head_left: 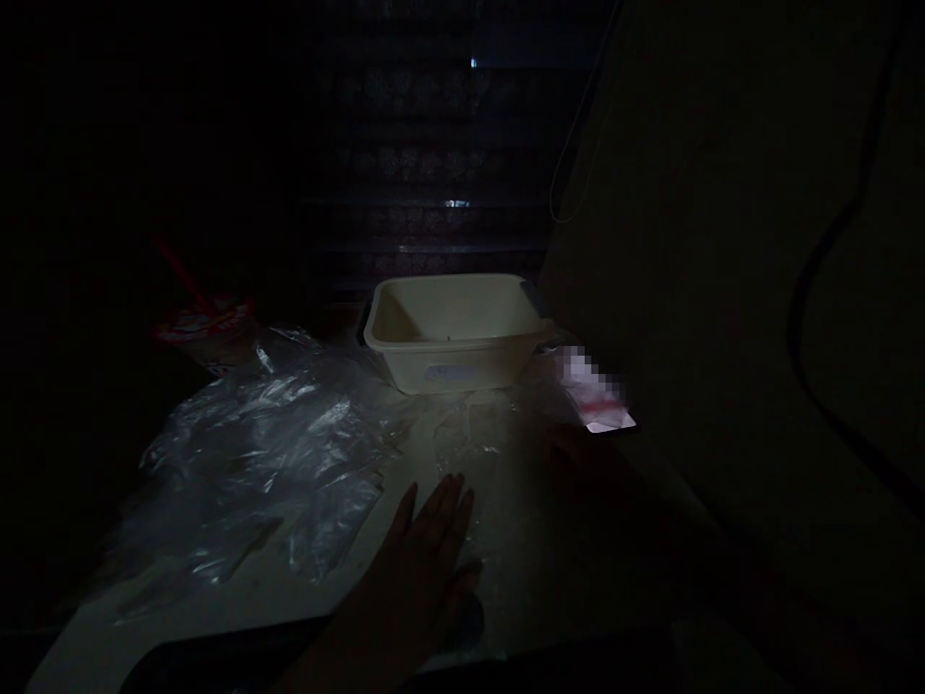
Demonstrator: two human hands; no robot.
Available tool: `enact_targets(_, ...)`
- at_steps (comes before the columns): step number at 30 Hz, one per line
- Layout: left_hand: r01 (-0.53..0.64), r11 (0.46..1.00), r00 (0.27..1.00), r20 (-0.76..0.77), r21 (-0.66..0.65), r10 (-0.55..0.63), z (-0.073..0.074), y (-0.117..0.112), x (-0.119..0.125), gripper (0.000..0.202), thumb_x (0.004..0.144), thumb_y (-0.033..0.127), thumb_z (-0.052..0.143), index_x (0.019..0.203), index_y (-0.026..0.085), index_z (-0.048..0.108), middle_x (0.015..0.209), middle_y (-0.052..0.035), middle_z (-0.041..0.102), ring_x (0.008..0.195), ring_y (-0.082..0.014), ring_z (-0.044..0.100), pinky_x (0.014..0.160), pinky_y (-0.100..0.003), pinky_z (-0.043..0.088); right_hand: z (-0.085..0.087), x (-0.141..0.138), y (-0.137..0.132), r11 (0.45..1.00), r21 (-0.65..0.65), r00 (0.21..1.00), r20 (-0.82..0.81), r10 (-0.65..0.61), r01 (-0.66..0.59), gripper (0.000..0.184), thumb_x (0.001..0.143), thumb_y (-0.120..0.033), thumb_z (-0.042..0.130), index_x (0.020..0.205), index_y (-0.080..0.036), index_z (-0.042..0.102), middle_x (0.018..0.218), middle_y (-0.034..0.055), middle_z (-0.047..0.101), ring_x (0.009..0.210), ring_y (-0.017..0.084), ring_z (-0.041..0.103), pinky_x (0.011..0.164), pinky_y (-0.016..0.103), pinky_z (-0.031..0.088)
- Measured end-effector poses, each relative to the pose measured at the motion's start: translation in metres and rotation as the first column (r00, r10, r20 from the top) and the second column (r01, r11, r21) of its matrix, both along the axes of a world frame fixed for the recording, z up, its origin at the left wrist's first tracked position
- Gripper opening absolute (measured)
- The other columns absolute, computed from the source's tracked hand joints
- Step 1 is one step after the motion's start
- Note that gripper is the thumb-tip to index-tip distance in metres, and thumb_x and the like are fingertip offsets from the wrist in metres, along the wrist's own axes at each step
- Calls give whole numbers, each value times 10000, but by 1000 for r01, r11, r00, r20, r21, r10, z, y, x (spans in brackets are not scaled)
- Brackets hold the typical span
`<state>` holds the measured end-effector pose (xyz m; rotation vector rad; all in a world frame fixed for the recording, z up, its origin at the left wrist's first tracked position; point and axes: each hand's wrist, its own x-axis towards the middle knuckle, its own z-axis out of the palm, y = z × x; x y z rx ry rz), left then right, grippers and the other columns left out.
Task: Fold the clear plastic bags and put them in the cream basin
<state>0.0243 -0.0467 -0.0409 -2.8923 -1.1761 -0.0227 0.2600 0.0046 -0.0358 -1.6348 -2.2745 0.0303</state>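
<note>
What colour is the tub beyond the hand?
Cream, or off-white; the tub shows only in the dim head view, so the exact shade is uncertain.

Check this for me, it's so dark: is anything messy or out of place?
Crumpled clear plastic sheeting sprawls over the table left of the cream tub. One hand, which one unclear, lies flat nearby. Nothing looks spilled.

One bare hand (pixel 426 549) shows (no glove, ring or sleeve visible), wrist lost in darkness.
</note>
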Motion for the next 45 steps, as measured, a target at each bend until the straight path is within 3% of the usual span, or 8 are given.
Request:
enact_targets(9, -35, 995, 999, 7, 96, 34, -7, -4, 1, 494, 841, 352, 279, 1278, 167, 140, 1325, -109, 177, 1203, -247, 147, 918, -459, 240, 11, 13, -9, 985, -150, 986, -133, -105, 85, 254, 803, -289, 414, 1014, -162, 475, 1021, 54, 495, 844, 145, 507, 708, 337, 434)
enact_targets(18, 9, 999, 1000, -4, 49, -9, 2, -18, -12, 550, 818, 305, 338, 1287, 176, 81, 1340, -101, 124, 1203, -275, 126, 916, -454, 247, 7, 11, 0, 982, -165, 968, -218, -128, 92, 255, 805, -287, 411, 1020, -165, 470, 1025, 58, 493, 843, 142, 506, 707, 337, 435)
enact_targets(26, 11, 1000, 999, 43, -4, -11, 5, -2, -1, 519, 833, 254, 292, 1287, 168, 56, 1348, -92, 77, 1212, -263, 68, 933, -479, 190, -3, 2, 16, 979, -170, 964, -220, -150, 114, 245, 807, -289, 408, 1007, -165, 477, 1013, 53, 498, 831, 135, 509, 703, 330, 435)
enact_targets(32, 46, 998, 998, 42, -51, -44, 7, 2, -1, 500, 844, 318, 276, 1285, 192, 75, 1347, -66, 121, 1215, -258, 50, 935, -509, 159, -2, -5, 27, 973, -206, 954, -254, -158, 106, 228, 708, -171, 475, 931, -171, 522, 814, 50, 570, 689, 130, 538, 582, 247, 433)
enact_targets(34, 75, 995, 996, 51, -67, -71, 14, 6, -1, 474, 849, 298, 269, 1282, 192, 110, 1347, -52, 134, 1216, -253, 44, 944, -505, 145, 2, -4, 27, 962, -259, 915, -358, -184, 92, 315, 655, -135, 457, 967, -163, 494, 704, 18, 559, 604, 116, 527, 519, 222, 419)
enact_targets(37, 142, 986, 988, 79, -90, -135, 23, 19, 4, 417, 860, 261, 241, 1267, 187, 191, 1339, -41, 178, 1219, -228, 58, 966, -467, 131, 5, -4, 24, 921, -386, 767, -576, -282, 49, 430, 627, -185, 458, 1051, -126, 416, 590, -27, 499, 516, 101, 485, 456, 207, 394)
enact_targets(39, 185, 979, 979, 106, -84, -176, 24, 28, 11, 397, 861, 272, 236, 1244, 172, 260, 1324, -52, 226, 1220, -215, 65, 975, -444, 120, 3, -5, 18, 898, -440, 700, -636, -324, 16, 522, 608, -247, 502, 1092, -99, 375, 548, -44, 467, 484, 96, 458, 437, 208, 379)
enact_targets(45, 227, 971, 968, 129, -75, -216, 16, 45, 30, 421, 859, 353, 209, 1209, 153, 331, 1307, -79, 265, 1220, -193, 83, 986, -405, 83, -7, -10, 0, 921, -385, 722, -655, -224, -64, 658, 594, -182, 511, 1204, -147, 267, 558, -62, 426, 466, 75, 400, 439, 202, 352)
